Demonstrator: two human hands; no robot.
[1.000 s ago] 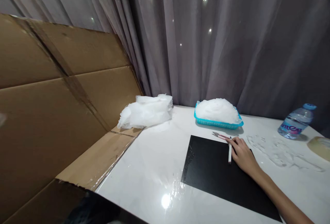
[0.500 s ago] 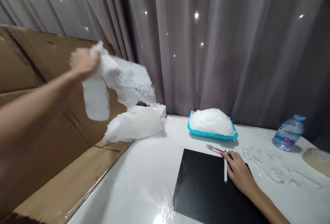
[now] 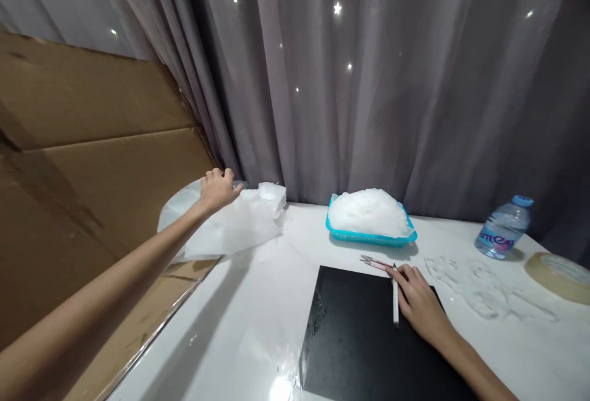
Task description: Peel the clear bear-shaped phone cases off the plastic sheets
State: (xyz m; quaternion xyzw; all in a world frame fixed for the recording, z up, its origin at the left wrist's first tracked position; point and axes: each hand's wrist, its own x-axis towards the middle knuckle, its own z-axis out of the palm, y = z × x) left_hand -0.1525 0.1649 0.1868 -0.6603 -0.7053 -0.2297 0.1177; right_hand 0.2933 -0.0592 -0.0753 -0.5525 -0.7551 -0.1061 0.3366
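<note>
The fingers of the left hand (image 3: pixel 218 194) stand loosely parted over the pile, nothing clearly between them; from my remote seat I cannot tell whether they touch it. I see the white tabletop (image 3: pixel 258 302), with cardboard (image 3: pixel 110 198) at its left. The pile of white sheets (image 3: pixel 239 226) sits at the back left, near the curtain (image 3: pixel 313 130). I judge it light, soft, floppy and easily torn, so I would pinch a folded edge. The black board (image 3: pixel 354 333) looks stiff; I would lift it by a side. Over it, the right hand (image 3: pixel 417 302) holds a slim white pen (image 3: pixel 395 309) between narrowed fingers, tips near the small scissors (image 3: pixel 375 262).
</note>
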